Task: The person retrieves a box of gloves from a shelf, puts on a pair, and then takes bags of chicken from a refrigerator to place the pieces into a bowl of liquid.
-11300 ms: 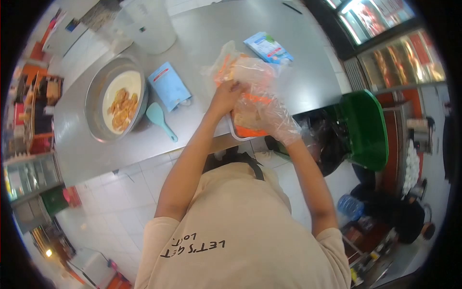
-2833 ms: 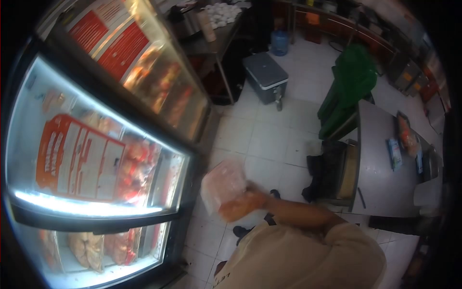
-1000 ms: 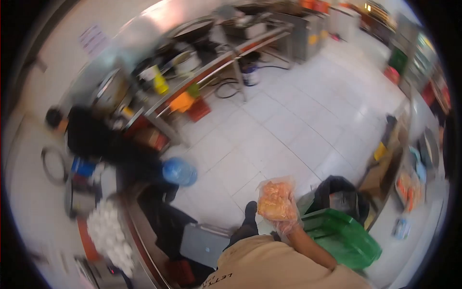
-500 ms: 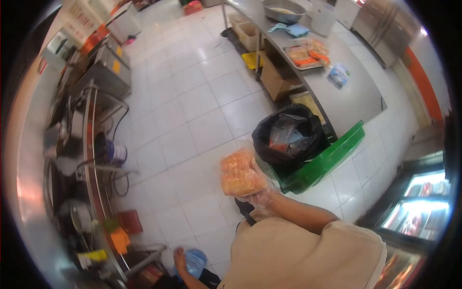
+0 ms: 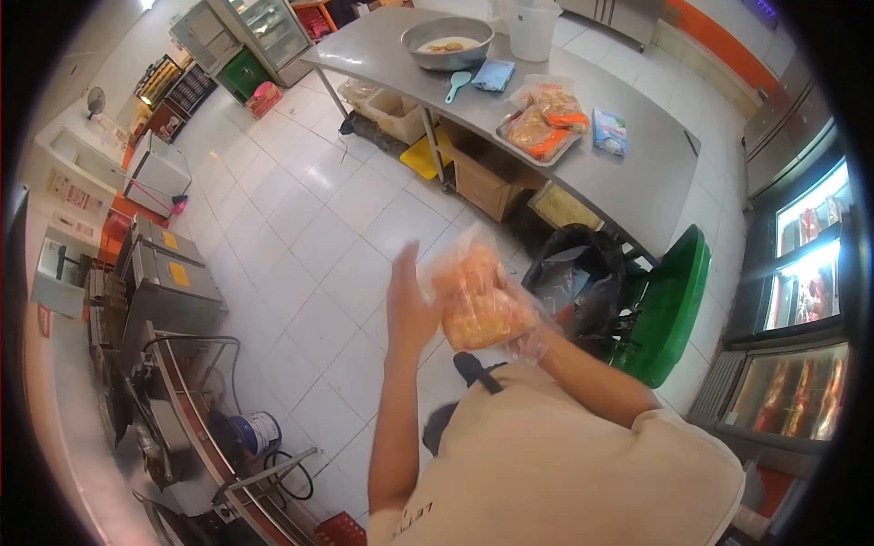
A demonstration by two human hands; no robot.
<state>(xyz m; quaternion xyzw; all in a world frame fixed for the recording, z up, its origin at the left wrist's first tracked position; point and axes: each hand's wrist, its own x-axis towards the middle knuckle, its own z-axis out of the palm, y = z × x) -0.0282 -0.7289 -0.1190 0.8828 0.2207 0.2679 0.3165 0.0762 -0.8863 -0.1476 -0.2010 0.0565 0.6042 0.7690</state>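
Note:
A clear plastic bag of orange-yellow food pieces (image 5: 478,305) is held up in front of my body. My right hand (image 5: 530,338), in a clear plastic glove, grips the bag from its right side and underneath. On the other side, my bare left hand (image 5: 410,296) is raised with fingers stretched out, right at the bag's left edge and slightly blurred. Just beyond the right hand stands a trash bin with a black liner (image 5: 578,273), its green lid (image 5: 678,309) swung open.
A steel table (image 5: 628,191) carries a metal bowl (image 5: 446,41), a tray of bagged food (image 5: 542,132), a light-blue scoop (image 5: 457,85), blue packets and a white pitcher (image 5: 533,32). Lit display fridges (image 5: 806,255) stand at right; a cooking range (image 5: 173,364) runs along the left.
My left hand has come up from low beside a blue water bottle to the bag. The bag has risen slightly rightward in view, still in my right hand. My view has turned toward the table.

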